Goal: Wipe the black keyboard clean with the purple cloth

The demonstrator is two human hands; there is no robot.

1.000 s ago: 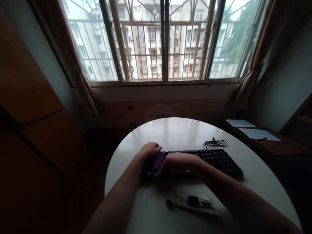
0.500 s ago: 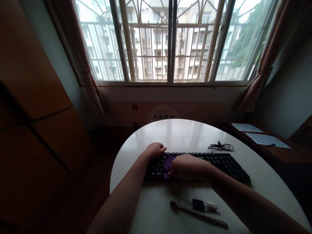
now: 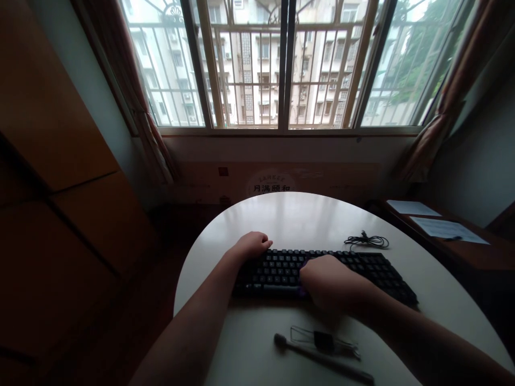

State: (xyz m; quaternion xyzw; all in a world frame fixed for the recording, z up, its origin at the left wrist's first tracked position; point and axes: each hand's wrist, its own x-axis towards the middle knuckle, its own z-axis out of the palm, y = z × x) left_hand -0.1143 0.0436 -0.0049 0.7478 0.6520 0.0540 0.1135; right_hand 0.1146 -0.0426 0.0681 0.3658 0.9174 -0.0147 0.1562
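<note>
A black keyboard [image 3: 281,268] lies on the white round table [image 3: 241,343]. My left hand [image 3: 254,245] is closed at the keyboard's left end, gripping its far corner. Pressed down on the middle of the keys, my right hand [image 3: 330,276] is closed over a purple cloth [image 3: 301,290]. Most of that cloth is hidden under the fist, with only slivers of purple showing at its left side. Nearer to me lie a small brush [image 3: 322,360] with a dark bristled head and a wire keycap puller [image 3: 324,341] with a black middle.
A coiled black cable [image 3: 368,241] rests on the table behind the keyboard's right part. On the right stands a brown side table [image 3: 458,257] with paper sheets [image 3: 446,229] and a pen. A wooden cabinet [image 3: 60,134] stands at the left, and a barred window is ahead.
My right hand has slid right along the keyboard with the purple cloth, uncovering keys on the left. My left hand stays at the left end. The view has tilted slightly.
</note>
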